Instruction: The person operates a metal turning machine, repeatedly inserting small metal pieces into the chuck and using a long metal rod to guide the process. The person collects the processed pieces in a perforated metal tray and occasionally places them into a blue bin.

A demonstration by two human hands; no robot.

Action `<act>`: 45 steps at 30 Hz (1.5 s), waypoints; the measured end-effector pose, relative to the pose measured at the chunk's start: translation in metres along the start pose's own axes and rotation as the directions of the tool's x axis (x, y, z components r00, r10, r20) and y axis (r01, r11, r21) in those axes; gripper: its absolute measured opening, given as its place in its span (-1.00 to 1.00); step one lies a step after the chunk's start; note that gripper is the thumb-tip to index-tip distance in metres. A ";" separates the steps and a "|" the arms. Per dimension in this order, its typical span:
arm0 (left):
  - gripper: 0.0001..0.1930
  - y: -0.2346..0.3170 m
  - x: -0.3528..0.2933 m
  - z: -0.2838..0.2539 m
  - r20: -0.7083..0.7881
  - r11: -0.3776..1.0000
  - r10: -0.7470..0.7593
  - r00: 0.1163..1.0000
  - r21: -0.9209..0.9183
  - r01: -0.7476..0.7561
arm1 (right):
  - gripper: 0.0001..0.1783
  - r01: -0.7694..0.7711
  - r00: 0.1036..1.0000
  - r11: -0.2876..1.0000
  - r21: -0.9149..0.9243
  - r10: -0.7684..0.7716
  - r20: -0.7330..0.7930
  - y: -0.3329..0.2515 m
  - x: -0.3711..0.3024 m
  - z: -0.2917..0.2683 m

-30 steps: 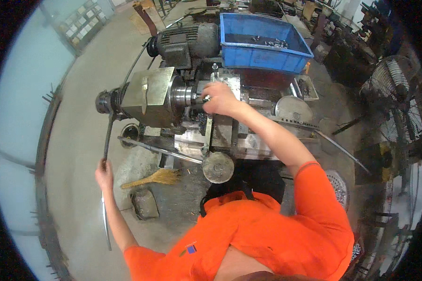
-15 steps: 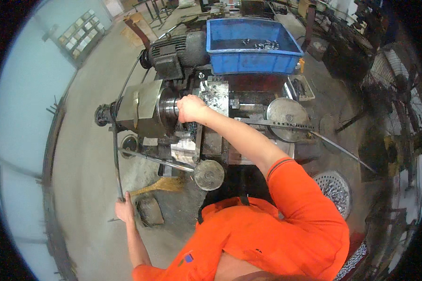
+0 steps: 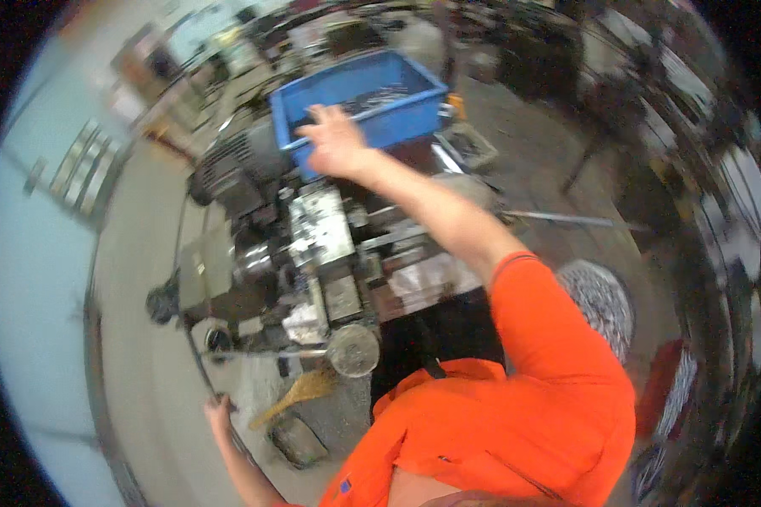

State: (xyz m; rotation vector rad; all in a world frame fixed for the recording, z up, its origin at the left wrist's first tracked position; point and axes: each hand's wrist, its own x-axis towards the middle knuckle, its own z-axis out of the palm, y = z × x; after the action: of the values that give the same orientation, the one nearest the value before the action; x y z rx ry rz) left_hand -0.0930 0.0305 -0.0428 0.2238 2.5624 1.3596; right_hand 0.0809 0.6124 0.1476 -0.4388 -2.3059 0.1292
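My right hand (image 3: pixel 336 144) reaches over the near left rim of a blue plastic bin (image 3: pixel 389 125), fingers apart, with no object visible in them. Small metal parts (image 3: pixel 382 100) lie toward the bin's right side. Low on the left, my left hand (image 3: pixel 218 414) is closed round a long dark rod (image 3: pixel 199 359) that runs up beside the lathe. The lathe's shiny spindle end (image 3: pixel 254 262) shows nobody's hand on it. Right of it is a metal slide block (image 3: pixel 321 224). The picture is smeared by motion.
A round metal handwheel (image 3: pixel 353 351) sticks out at the lathe's front. A straw brush (image 3: pixel 300 393) and a shallow pan (image 3: pixel 298 441) are on the floor. At right stands a perforated basket of metal parts (image 3: pixel 596 308). A motor (image 3: pixel 241 165) sits behind the spindle.
My right hand has left the spindle end and moved up and away to the blue bin, its fingers now apart. My left hand stays on the rod. The whole view has turned.
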 end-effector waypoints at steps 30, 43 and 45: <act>-0.68 0.009 -0.032 -0.009 -0.062 0.989 -0.073 0.995 -0.132 0.064 | -0.60 -0.614 0.278 0.391 -0.686 0.920 0.276 0.250 -0.516 -0.157; -0.73 0.012 -0.025 -0.001 -0.096 0.988 -0.052 0.994 -0.148 0.038 | -0.44 -0.543 0.037 0.297 -0.785 0.943 0.331 0.241 -0.478 -0.153; -0.73 0.011 -0.022 0.002 -0.075 0.984 -0.050 0.996 -0.172 0.036 | -0.51 -0.597 0.147 0.265 -0.757 0.964 0.222 0.239 -0.482 -0.156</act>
State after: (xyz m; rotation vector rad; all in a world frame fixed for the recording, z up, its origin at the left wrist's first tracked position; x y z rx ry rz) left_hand -0.0714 0.0329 -0.0314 0.0849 2.4793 1.5910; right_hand 0.5679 0.6604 -0.1250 -2.3854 -2.3827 0.2533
